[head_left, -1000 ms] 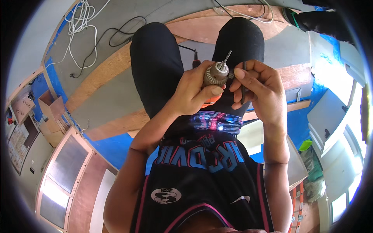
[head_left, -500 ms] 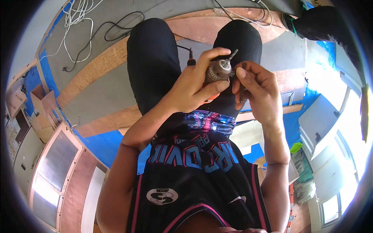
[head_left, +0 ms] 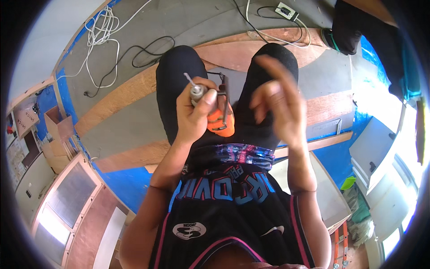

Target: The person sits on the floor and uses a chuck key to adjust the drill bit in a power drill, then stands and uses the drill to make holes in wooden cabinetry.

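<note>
Above the person's lap, an orange-bodied drill point(head_left: 219, 117) sits upright in the left hand point(head_left: 195, 114), its metal chuck point(head_left: 197, 91) uppermost and a thin bit point(head_left: 188, 79) slanting up and to the left out of it. A dark metal key or handle juts from the side of the chuck toward the right. The left fingers are clenched around the tool's neck, the thumb point(head_left: 207, 99) pressed along the chuck's side, and the left forearm rises from the lower edge with the wrist bent slightly inward.

Just beside the drill but apart from it, the right hand point(head_left: 275, 105) hangs in the air, blurred, its fingers released and loosely spread, the index finger pointing up and left. It grasps nothing.

Beneath both hands are the person's black-clad thighs point(head_left: 177, 80) and a dark jersey with blue lettering. Farther out lies a grey floor point(head_left: 197, 22) crossed by wooden planks point(head_left: 121, 96), with coiled white cable point(head_left: 101, 42) and a black cord to the upper left, and blue sheeting point(head_left: 114, 186) at the lower left.
</note>
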Demonstrator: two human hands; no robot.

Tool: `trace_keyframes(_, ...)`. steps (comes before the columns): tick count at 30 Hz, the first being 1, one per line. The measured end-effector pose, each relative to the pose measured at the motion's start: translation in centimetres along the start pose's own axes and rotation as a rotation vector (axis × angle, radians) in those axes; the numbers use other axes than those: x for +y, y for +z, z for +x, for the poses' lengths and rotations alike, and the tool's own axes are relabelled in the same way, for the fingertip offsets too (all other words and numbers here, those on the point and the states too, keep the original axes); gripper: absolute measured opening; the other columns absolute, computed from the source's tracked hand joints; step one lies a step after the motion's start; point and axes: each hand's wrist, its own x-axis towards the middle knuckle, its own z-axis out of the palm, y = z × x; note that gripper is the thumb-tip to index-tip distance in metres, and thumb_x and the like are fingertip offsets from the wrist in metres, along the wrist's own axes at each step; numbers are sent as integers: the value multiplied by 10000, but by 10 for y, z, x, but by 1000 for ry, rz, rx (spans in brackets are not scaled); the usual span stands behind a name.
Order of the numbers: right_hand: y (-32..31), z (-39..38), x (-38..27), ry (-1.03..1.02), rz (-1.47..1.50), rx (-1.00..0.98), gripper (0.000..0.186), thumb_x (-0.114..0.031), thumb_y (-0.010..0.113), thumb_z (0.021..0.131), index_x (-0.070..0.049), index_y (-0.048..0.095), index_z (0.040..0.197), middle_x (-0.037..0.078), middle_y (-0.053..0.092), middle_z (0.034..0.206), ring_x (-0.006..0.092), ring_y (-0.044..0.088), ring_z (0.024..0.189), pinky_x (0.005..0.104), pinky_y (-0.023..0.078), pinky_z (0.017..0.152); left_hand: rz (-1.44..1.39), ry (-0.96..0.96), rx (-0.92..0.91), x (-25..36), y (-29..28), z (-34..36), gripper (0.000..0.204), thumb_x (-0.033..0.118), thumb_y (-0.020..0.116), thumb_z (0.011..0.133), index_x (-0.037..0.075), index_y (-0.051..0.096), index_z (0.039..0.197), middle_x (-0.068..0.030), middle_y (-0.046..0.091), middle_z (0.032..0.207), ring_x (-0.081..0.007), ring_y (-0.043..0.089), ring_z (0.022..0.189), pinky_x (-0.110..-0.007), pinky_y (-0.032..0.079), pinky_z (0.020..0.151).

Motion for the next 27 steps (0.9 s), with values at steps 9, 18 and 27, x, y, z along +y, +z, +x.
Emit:
trace_keyframes(9, -287, -34, 501, 366, -1474, 517, 283, -218, 635, 983, -16, 590, 1177, 227, 694, 1052, 365, 699, 874, 452, 571, 790, -54, 200, -55, 20, 22, 54, 172, 125, 596, 1015, -22, 538, 1082, -115, 599, 809, -170, 620, 736, -335, 555, 643)
trace_keyframes(18, -208, -24, 408, 451, -875, 606, 274, -209, 632, 1002, -14, 579, 1186, 192, 680, 1027, 268, 681, 859, 373, 560, 794, 165, 374, 71, -114, 44, 122, 135, 102, 637, 1004, 28, 564, 1091, -20, 605, 736, -79, 548, 626, -251, 460, 591)
trace_keyframes(27, -194, -32, 289, 225, -315, 540, 266, -198, 638, 1007, -12, 569, 1183, 163, 675, 989, 209, 663, 857, 333, 549, 787, 371, 301, 79, -255, 38, 173, 125, 57, 624, 1001, 30, 545, 1093, -59, 581, 800, -86, 498, 617, -256, 393, 516)
